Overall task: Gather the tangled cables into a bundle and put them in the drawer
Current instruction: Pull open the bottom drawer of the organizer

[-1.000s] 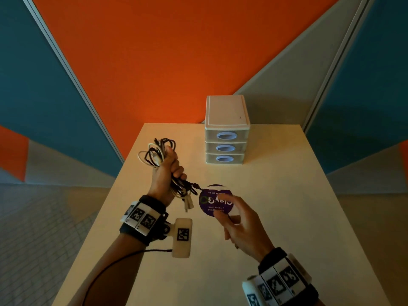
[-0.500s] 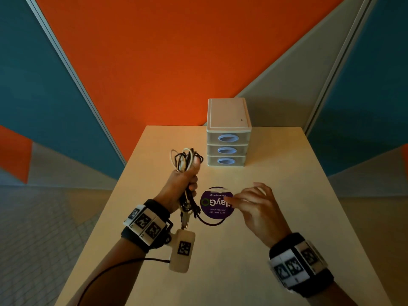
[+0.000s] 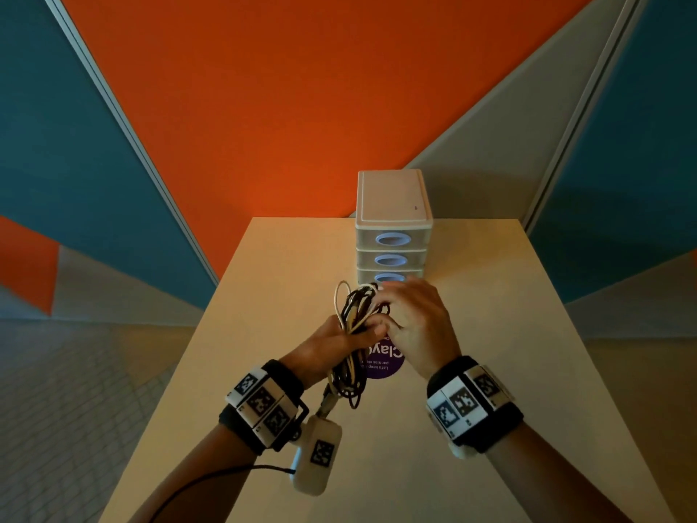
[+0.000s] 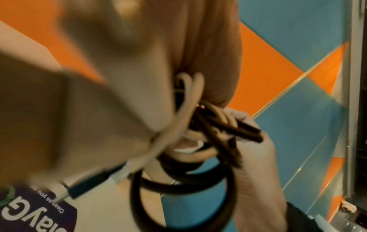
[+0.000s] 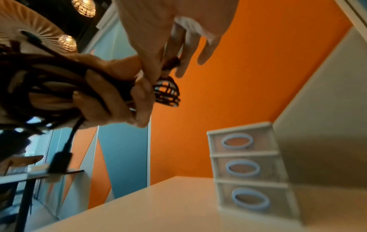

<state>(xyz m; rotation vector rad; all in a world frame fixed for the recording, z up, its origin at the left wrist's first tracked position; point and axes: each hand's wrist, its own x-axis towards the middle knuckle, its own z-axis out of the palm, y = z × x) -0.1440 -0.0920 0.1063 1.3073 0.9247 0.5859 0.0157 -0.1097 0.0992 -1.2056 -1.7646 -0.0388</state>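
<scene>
A tangle of black and cream cables (image 3: pixel 352 315) is gathered in a bundle above the table's middle. My left hand (image 3: pixel 339 341) grips it around its middle, loops sticking out above and plugs hanging below. My right hand (image 3: pixel 411 318) reaches in from the right and pinches the upper loops. In the left wrist view the right hand's fingers (image 4: pixel 256 150) hold dark cable strands (image 4: pixel 246 133). In the right wrist view, the left hand (image 5: pixel 119 100) is wrapped round the cables (image 5: pixel 166 92). The white three-drawer unit (image 3: pixel 392 198) stands just behind the hands, all three drawers closed.
A round purple sticker (image 3: pixel 388 366) lies on the beige table (image 3: pixel 509 334) under the hands. The drawer unit (image 5: pixel 248 169) stands at the table's far edge, near the orange wall. The table's left edge drops to a tiled floor.
My left hand carried the bundle right, toward the centre. My right hand lifted off the purple sticker, moved up and took hold of the cable loops.
</scene>
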